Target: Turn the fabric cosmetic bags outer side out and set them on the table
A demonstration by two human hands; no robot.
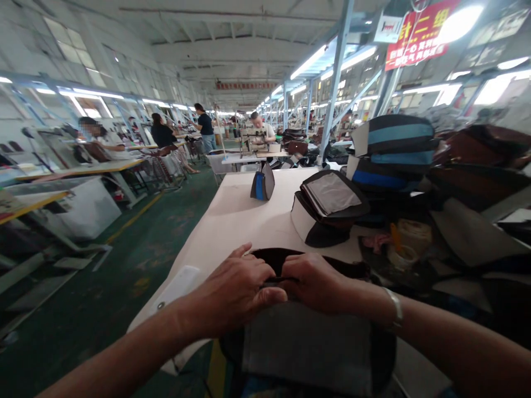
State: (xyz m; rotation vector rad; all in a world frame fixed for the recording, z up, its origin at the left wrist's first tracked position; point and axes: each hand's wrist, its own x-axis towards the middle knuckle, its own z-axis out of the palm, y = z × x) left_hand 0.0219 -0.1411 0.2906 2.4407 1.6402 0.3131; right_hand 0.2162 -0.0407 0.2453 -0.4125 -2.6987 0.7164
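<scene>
A dark bag piece with a grey panel [307,342] lies at the table's near edge, right below me. My left hand [240,284] is closed on its upper edge, fingers over the rim and thumb pointing right. Close beside it, my right hand [311,279] pinches the same edge; a bracelet is on that wrist. Behind the hands the dark far rim of the piece curves up. What the fingertips press between them is partly hidden.
The pale table [232,221] carries a small blue-striped piece [262,183] standing upright and a stack of grey-and-black pieces [332,202]. Blue-striped bags [398,138] pile up at right, near a container [403,255] with an orange-handled tool. Several people work farther back.
</scene>
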